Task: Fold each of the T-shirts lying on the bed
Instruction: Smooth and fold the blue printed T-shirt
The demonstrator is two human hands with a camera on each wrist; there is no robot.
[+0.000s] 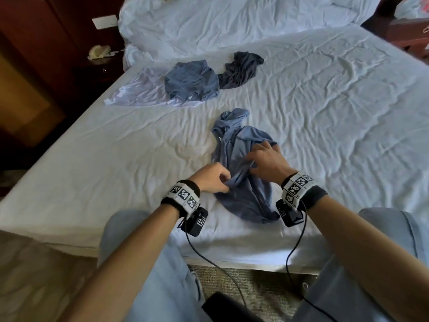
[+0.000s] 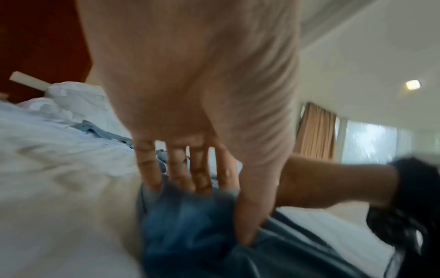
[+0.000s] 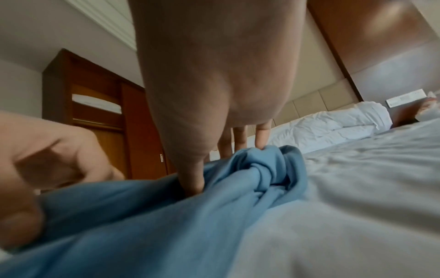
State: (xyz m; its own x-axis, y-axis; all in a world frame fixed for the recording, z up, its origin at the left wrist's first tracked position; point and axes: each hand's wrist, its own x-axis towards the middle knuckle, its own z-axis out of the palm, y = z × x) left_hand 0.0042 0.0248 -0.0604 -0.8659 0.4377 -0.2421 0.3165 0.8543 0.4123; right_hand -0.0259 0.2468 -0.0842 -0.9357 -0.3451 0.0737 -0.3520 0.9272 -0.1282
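T-shirts: four lie on the bed (image 1: 336, 94); places below are given relative to the crumpled blue T-shirt (image 1: 241, 163), which lies near the bed's near edge, in front of the person.
White T-shirt (image 1: 139, 89): far left of the blue one, spread flat near the bed's left edge.
Grey-blue T-shirt (image 1: 192, 81): beyond the blue one and slightly left, bunched, lying partly on the white one.
Dark grey T-shirt (image 1: 241, 68): beyond the blue one, crumpled, touching the right side of the grey-blue one.
Left hand (image 1: 212, 177): at the blue T-shirt's left edge; fingers curled, pinching a fold of the cloth. The left wrist view is blurred, but its fingers (image 2: 200, 175) reach down into the blue fabric.
Right hand (image 1: 267, 159): on the blue T-shirt's right half; fingers bent, gathering the cloth. In the right wrist view the thumb (image 3: 192, 180) and fingertips (image 3: 262, 137) dig into a bunched ridge of blue fabric.
Wrist bands: one on each wrist, printed with black-and-white square markers, each with a small black camera and cable below.
Duvet (image 1: 232, 22): white, heaped at the far end of the bed, well beyond the blue T-shirt.
Telephone (image 1: 98, 52): pale, on a dark bedside table, far left and beyond the blue T-shirt.
Containers: none can be made out in any view.
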